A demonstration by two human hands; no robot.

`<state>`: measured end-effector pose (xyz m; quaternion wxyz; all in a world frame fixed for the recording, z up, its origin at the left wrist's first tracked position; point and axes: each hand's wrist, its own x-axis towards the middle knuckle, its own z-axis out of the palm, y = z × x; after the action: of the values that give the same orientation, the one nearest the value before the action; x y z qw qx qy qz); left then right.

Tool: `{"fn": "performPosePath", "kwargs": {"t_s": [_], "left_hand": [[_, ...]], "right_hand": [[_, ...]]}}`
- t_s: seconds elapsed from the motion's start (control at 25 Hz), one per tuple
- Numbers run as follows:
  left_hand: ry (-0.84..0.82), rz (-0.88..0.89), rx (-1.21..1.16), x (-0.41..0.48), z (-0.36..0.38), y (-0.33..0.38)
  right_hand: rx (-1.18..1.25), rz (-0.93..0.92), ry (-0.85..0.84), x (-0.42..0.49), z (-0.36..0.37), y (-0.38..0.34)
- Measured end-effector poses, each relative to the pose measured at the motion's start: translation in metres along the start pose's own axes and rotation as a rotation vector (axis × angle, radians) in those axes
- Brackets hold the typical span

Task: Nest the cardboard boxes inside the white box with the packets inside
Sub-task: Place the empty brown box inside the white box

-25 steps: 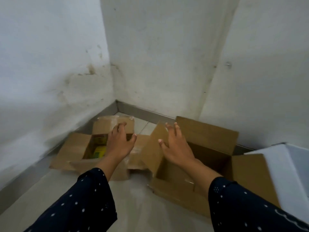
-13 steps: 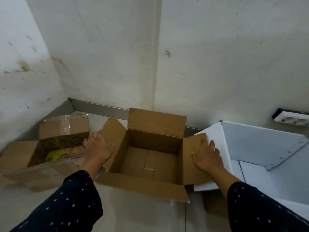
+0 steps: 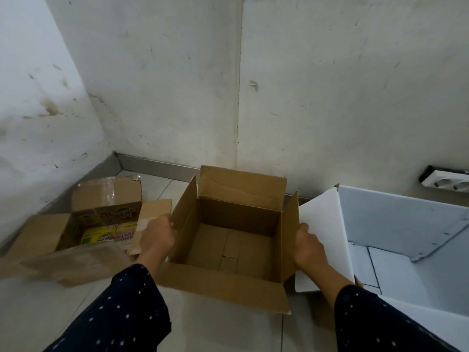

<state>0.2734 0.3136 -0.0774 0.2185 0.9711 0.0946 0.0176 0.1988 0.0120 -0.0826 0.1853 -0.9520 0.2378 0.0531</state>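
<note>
An open, empty brown cardboard box stands on the floor in the middle, its flaps up. My left hand grips its left side flap. My right hand grips its right side flap. To the left lies a smaller open cardboard box with yellow and green packets inside. At the right stands a large open white box; one white flap leans against the brown box, and I see no packets in its visible part.
The boxes sit in a corner of white walls with a metal skirting strip. A white power strip lies by the wall at the far right. Pale floor tiles stretch toward me.
My view swung right, bringing the white box into sight. Both hands went from hovering over the boxes to closing on the side flaps of the middle brown box.
</note>
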Motion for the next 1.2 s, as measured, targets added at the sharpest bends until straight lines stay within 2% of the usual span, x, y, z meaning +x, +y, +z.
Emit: {"fn": "performPosePath", "kwargs": {"t_s": [0.2, 0.36, 0.64, 0.8, 0.92, 1.2], "left_hand": [[0.18, 0.037, -0.016, -0.02, -0.042, 0.015], [0.355, 0.09, -0.037, -0.027, -0.099, 0.032], [0.598, 0.22, -0.246, -0.049, -0.2, 0.1], [0.613, 0.251, -0.36, -0.075, -0.221, 0.162], [0.607, 0.312, -0.446, -0.106, -0.21, 0.213], [0.461, 0.345, -0.514, -0.179, -0.124, 0.307]], "right_hand": [[0.033, -0.051, 0.145, -0.012, -0.044, -0.01], [0.167, -0.086, 0.308, -0.02, -0.105, -0.019], [0.387, -0.135, 0.6, -0.047, -0.214, 0.007], [0.419, -0.146, 0.752, -0.066, -0.275, 0.059], [0.387, -0.126, 0.837, -0.082, -0.315, 0.116], [0.347, -0.073, 0.829, -0.1, -0.354, 0.248]]}}
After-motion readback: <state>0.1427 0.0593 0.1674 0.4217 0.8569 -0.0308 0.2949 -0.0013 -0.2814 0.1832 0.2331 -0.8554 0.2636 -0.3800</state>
